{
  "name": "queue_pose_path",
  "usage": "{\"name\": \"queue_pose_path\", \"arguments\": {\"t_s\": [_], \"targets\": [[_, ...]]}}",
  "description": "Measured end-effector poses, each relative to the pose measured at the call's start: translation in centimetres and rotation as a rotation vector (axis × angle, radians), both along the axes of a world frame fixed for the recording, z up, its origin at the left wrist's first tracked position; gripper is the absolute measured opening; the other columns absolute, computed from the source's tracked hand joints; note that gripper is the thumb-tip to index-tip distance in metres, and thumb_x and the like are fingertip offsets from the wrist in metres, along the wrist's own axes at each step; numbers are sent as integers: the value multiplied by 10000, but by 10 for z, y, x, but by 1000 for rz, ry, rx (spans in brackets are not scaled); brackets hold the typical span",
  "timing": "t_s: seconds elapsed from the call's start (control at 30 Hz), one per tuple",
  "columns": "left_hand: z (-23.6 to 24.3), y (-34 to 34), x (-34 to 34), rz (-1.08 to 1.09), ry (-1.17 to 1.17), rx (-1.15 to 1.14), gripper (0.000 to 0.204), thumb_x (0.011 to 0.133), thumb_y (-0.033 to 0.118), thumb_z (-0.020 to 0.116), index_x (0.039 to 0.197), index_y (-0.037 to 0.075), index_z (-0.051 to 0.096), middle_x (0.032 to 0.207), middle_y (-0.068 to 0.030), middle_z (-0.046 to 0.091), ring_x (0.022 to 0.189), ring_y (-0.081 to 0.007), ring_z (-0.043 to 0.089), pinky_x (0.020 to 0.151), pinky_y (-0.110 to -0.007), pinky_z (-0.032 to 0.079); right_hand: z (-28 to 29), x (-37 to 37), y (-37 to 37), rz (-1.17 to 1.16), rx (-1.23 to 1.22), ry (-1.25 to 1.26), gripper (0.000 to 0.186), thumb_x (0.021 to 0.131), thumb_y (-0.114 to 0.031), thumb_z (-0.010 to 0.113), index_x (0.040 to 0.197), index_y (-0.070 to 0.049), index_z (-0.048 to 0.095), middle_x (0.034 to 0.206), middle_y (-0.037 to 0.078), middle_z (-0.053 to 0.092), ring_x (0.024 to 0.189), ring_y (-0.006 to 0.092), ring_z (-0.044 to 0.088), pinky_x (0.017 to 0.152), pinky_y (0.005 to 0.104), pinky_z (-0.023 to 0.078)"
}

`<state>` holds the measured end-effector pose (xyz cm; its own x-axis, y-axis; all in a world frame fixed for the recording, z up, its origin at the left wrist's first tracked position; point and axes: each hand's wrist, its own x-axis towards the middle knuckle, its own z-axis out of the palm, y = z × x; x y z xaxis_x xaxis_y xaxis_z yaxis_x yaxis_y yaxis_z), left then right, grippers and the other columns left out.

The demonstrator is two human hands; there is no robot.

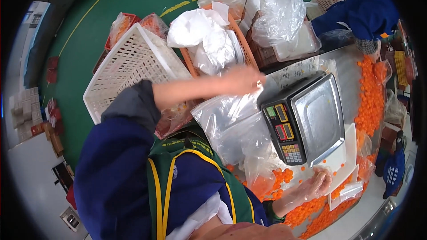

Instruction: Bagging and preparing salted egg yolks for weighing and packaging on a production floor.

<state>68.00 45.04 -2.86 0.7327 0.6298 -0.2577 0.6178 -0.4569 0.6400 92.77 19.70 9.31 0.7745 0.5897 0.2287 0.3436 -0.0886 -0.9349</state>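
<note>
Clear, shiny, wrinkled plastic bags

The scale blocks the straight way between left hand and right hand; open room lies over its flat pan and along the worktop strip before the far-right orange heap. Leftward, the white basket and orange basket obstruct.

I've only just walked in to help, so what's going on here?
A person's blurred left hand is by flat, clear plastic bags; whether it grips one I can't tell. The right hand is beside a black digital scale with a silver pan, near small, round orange pieces spread on a metal table.
</note>
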Motion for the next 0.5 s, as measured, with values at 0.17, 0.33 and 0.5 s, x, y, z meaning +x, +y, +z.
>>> {"name": "queue_pose_path", "arguments": {"t_s": [0.17, 0.33, 0.5], "targets": [[-124, 211, 2, 216, -103, 184, 236, 820, 276, 679, 881, 59, 750, 863, -128, 750, 817, -302, 720, 712, -445, 559, -1, 19, 2, -84, -225, 4, 132, 1018, -137, 539, 909, -65, 561, 894, 33, 552, 923, 148, 520, 942, 330, 388], [-200, 291, -35, 187, 332, -445, 242, 831, 265, 725, 957, 60, 753, 947, -110, 746, 919, -283, 714, 783, -415, 559, -11, 52, -3, -76, -220, -16, 143, 1046, -175, 545, 968, -60, 577, 900, 52, 572, 917, 156, 544, 912, 327, 433], [-251, 136, -41, -160, 678, 527, 154, 814, 232, 734, 894, 101, 747, 1012, -101, 691, 1079, -294, 666, 809, -462, 555, -35, 73, -20, -15, -170, -10, 87, 1008, -111, 567, 998, -39, 615, 878, 83, 629, 861, 170, 598, 853, 303, 472]]}}
